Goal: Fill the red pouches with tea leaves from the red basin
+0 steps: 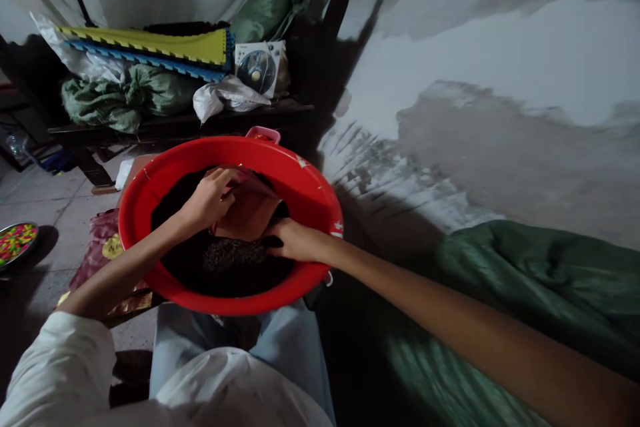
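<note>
A large red plastic basin (305,180) stands in front of my knees, with a dark, loose, leafy or grainy material (233,255) inside. My left hand (213,197) is over the basin, its fingers closed on the upper edge of a reddish-brown pouch (245,213). This pouch leans at a tilt above the dark material. My right hand (286,239) is low at the basin's right side, beside the pouch's lower corner and the heaped material. Its fingers are curled, and what they grip is hidden.
Behind the basin, a dark bench (175,123) bears yellow and blue foam mats (165,47), sacks and a box with a fan picture (257,70). A maroon packet (97,247) and a tray of colourful pieces (19,242) lie left. A green sack (540,280) lies right, by the peeling wall.
</note>
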Demonstrator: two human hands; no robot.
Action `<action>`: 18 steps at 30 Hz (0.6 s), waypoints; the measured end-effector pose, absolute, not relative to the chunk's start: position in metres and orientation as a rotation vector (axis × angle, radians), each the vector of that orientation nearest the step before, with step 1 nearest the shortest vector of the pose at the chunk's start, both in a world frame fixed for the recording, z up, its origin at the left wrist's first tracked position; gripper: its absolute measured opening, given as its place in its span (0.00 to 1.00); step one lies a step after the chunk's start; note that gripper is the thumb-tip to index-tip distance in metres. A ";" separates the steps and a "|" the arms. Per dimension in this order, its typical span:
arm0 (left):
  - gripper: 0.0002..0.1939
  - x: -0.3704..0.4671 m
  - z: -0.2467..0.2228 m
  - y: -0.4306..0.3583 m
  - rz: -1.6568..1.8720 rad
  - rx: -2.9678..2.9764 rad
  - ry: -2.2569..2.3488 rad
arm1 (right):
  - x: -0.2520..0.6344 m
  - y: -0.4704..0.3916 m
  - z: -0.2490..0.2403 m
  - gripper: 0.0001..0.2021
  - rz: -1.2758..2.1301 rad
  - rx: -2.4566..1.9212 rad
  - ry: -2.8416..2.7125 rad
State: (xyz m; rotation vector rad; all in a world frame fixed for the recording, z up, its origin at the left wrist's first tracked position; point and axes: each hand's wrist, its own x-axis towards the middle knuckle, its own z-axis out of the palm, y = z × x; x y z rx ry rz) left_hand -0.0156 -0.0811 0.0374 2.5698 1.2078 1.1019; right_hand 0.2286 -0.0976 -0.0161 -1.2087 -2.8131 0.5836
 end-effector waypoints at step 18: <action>0.18 0.026 0.109 -0.021 0.725 2.692 1.537 | 0.208 -0.054 0.097 0.16 0.135 -1.326 -2.486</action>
